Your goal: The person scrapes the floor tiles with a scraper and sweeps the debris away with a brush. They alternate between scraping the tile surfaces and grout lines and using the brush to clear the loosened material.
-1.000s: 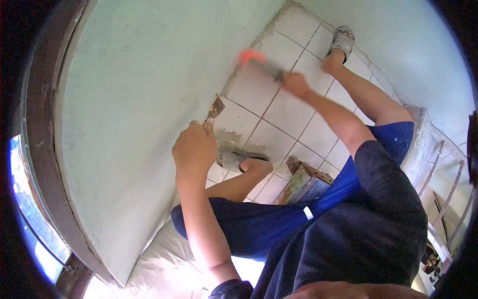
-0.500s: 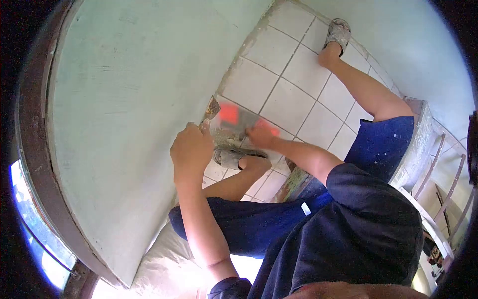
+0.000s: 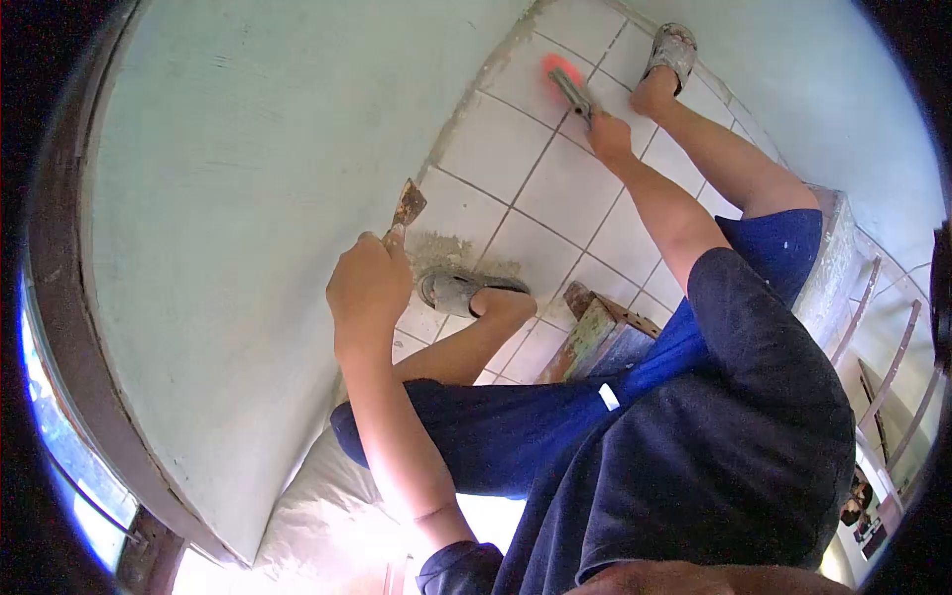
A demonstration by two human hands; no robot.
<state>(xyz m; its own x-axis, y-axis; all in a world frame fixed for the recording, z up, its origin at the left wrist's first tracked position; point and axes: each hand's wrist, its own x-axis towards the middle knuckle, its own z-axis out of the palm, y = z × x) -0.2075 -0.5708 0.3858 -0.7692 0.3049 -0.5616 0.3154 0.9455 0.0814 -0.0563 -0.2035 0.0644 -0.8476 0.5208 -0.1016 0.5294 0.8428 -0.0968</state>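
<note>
My left hand [image 3: 369,278] is closed around the handle of a putty knife [image 3: 409,204], whose stained, rusty-looking blade points up beside the pale green wall [image 3: 248,198]. Its handle is mostly hidden in my fist. Farther out, over the white tiled floor [image 3: 545,188], my right hand [image 3: 609,135] grips a greyish cylindrical tool [image 3: 571,89]. A blurred red patch shows at that tool's far end, and its exact kind is unclear.
My feet in grey, spattered clogs [image 3: 456,292] rest on the tiles. Between my legs stands a worn wooden piece [image 3: 585,337]. Whitish residue [image 3: 444,244] marks the floor near the wall. Metal bars [image 3: 892,377] stand at the right. A pale sheet [image 3: 317,496] lies at lower left.
My right hand has swung away from the near clog, up and outward over the far tiles with its tool. My left hand has shifted slightly left, still gripping the putty knife.
</note>
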